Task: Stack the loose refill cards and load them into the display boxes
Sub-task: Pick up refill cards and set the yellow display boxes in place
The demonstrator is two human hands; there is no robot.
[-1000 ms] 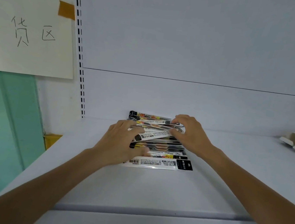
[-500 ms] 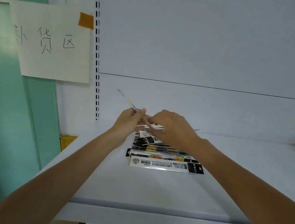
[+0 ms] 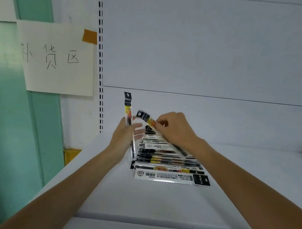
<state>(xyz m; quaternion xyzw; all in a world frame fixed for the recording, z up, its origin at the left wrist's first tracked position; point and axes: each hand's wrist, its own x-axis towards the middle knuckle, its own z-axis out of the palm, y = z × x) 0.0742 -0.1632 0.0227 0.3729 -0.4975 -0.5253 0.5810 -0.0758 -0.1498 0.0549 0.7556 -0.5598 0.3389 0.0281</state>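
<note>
Though loose, L grip (image 3: 125,137) w/ card (image 3: 127,104)

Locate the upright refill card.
Head view, left of centre: the upright refill card is in the left hand, beside the card pile on the shelf.

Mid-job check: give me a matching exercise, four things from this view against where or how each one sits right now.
Things:
1. left-hand card
2. right-hand card
3. front card
4. paper sign

States:
A. lying flat on the shelf, barcode up
B. taped up at far left
C. held upright
D. held tilted, blurred

Pairs: 1-C, 2-D, 3-A, 4-B
</note>
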